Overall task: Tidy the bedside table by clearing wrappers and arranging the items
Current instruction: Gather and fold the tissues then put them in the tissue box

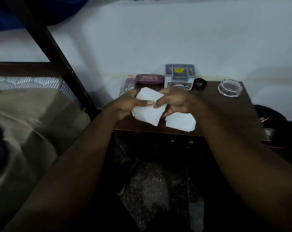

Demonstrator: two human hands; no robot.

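Note:
Both hands hold one white tissue (148,113) above the front of the dark wooden bedside table (225,111). My left hand (125,106) pinches its left side with thumb on top. My right hand (175,101) pinches its right edge. A second white tissue (180,122) lies flat on the table just under my right hand. Along the back stand a clear drinking glass (127,85), a maroon spectacle case (150,79), a grey plastic organiser box (179,76), a black ring-shaped object (200,83) and a clear glass ashtray (230,87).
A bed with a striped mattress (33,82) and olive blanket (33,118) lies to the left, with a dark wooden bedpost (46,41) slanting up. A white wall (158,39) backs the table. A dark bin (269,118) sits to the right.

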